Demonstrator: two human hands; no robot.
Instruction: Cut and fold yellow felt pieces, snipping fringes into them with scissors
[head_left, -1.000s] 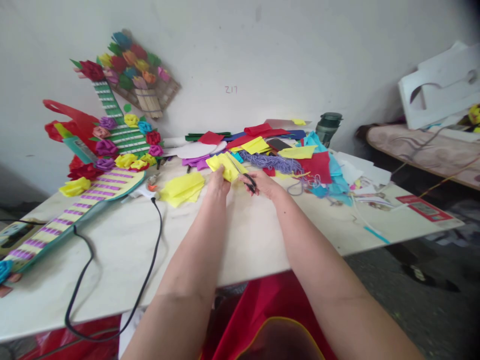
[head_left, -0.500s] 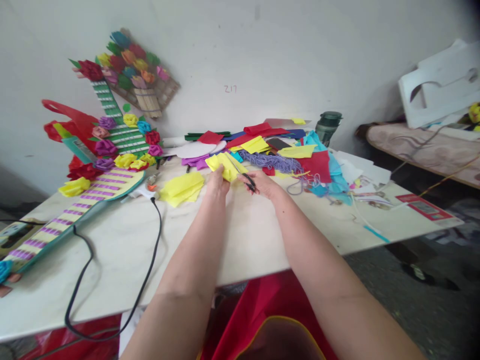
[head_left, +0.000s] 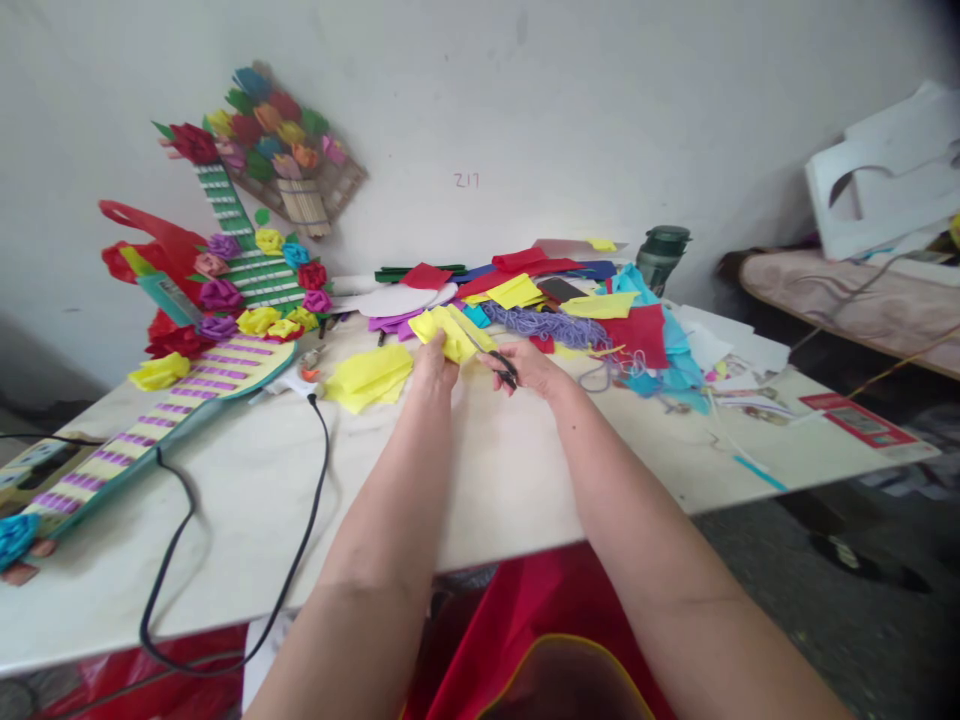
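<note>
My left hand [head_left: 438,362] is closed on a piece of yellow crepe paper [head_left: 454,332], holding it above the white table [head_left: 510,470]. In my right hand [head_left: 531,366] is a pair of scissors [head_left: 504,368] with black handles, the fingers wrapped round them. Their blades point up and left against the right part of the paper; whether they are cutting I cannot tell. A folded stack of yellow crepe paper [head_left: 369,376] lies on the table just left of my left hand.
Behind my hands lie purple yarn [head_left: 551,326], red paper [head_left: 637,335] and blue paper [head_left: 679,350]. A dark green bottle [head_left: 661,262] stands at the back. To the left are a flower-decked guitar shape [head_left: 247,280], a glue gun [head_left: 294,384] and its black cord [head_left: 324,470].
The whole view has shifted slightly, so things appear a little further right. My hands keep hold of the yellow paper and the scissors, and the scissors have moved slightly.
</note>
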